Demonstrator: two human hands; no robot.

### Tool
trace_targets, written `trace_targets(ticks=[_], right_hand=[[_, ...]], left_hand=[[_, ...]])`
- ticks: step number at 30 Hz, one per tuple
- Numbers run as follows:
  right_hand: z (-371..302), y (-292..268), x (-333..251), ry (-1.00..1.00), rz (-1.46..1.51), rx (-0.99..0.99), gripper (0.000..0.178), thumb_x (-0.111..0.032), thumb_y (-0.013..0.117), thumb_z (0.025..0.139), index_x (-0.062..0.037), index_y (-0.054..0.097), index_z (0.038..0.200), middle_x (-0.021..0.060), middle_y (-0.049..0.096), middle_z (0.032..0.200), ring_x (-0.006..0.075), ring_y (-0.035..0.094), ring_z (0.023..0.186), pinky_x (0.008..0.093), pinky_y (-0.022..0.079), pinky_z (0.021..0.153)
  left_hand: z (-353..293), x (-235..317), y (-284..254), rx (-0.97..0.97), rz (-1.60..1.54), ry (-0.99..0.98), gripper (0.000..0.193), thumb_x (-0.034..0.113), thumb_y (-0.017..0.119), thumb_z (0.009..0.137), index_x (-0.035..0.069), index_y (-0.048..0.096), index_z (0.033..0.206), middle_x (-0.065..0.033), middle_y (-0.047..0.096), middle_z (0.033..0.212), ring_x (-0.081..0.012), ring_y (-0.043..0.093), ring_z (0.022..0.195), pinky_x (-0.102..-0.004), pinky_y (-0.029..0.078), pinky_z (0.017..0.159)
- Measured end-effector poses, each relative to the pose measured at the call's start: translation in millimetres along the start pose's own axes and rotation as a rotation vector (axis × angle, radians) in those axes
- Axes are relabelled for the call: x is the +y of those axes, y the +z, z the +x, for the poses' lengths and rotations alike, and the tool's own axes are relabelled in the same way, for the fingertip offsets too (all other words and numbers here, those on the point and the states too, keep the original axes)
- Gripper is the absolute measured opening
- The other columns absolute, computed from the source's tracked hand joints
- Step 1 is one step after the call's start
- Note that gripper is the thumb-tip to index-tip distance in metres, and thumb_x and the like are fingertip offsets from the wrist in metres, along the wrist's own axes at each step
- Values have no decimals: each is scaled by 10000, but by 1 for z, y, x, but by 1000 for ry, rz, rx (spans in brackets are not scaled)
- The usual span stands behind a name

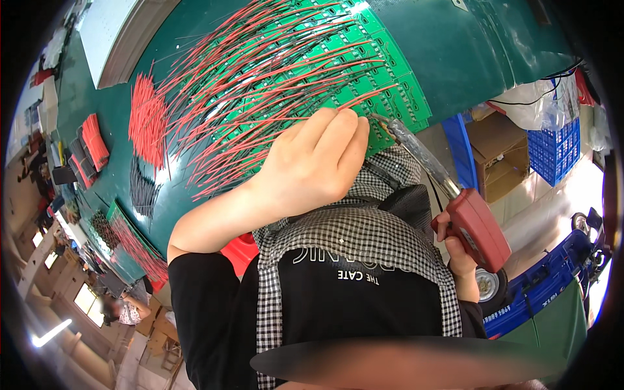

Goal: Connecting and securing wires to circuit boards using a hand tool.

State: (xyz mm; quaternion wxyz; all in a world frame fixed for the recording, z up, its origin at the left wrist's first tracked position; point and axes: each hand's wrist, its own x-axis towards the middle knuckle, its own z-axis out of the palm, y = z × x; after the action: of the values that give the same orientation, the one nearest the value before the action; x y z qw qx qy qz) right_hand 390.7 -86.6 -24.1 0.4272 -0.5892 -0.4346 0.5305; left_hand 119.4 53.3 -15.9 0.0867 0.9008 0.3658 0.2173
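Note:
Many thin red and black wires [260,84] fan out over a panel of green circuit boards [406,97] on the table. My left hand [318,153] is closed over the panel's near edge, its fingers curled in a pinch. Its fingertips are hidden, so what they hold does not show; red wires run up to the knuckles. In my right hand [458,253] is a red soldering gun [478,231], gripped by its handle. The gun's metal barrel [422,153] slants up and left, and its tip meets the board edge just right of my left fingers.
Left on the green table [474,52] lie a red wire bundle [148,120], a black wire bundle [143,185] and a pale box-like block [120,39]. A blue crate [554,153] and cardboard box [497,153] stand at right. Another person [127,309] is far left.

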Motion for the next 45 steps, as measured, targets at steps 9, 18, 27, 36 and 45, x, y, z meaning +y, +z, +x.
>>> trace_targets(ticks=[9, 18, 27, 36, 45], right_hand=[[-1, -12, 8, -153, -460, -130, 583, -224, 782, 755, 53, 544, 1210, 178, 664, 1003, 258, 675, 795, 313, 525, 715], [0, -4, 1, -86, -303, -21, 488, -43, 744, 709, 16, 581, 1166, 141, 667, 967, 260, 662, 762, 312, 516, 689], [12, 8, -15, 117, 268, -19, 686, -211, 824, 703, 91, 482, 1215, 153, 652, 971, 152, 599, 637, 244, 469, 583], [11, -1, -6, 77, 212, 28, 711, -263, 809, 731, 97, 465, 1239, 142, 656, 928, 159, 613, 670, 245, 473, 590], [1, -6, 7, -74, -101, -33, 633, -167, 744, 782, 80, 460, 1291, 133, 657, 899, 213, 663, 759, 321, 530, 715]], left_hand=[[0, 0, 0, -29, 35, 12, 314, -7, 650, 623, -79, 636, 928, -133, 571, 866, -236, 600, 707, -303, 519, 595], [1, 1, -2, -76, 53, 15, 312, -8, 640, 637, -78, 627, 941, -137, 568, 872, -242, 598, 720, -310, 517, 599], [3, -1, -1, -17, -55, -40, 287, -36, 680, 644, -54, 644, 928, -111, 574, 858, -230, 595, 704, -302, 498, 579], [16, -2, 6, 63, -80, -15, 295, -51, 692, 637, -43, 659, 931, -100, 579, 839, -226, 586, 665, -309, 484, 553], [17, -2, 10, 56, -18, 8, 313, -29, 696, 612, -42, 658, 922, -97, 573, 833, -214, 578, 652, -303, 480, 538]])
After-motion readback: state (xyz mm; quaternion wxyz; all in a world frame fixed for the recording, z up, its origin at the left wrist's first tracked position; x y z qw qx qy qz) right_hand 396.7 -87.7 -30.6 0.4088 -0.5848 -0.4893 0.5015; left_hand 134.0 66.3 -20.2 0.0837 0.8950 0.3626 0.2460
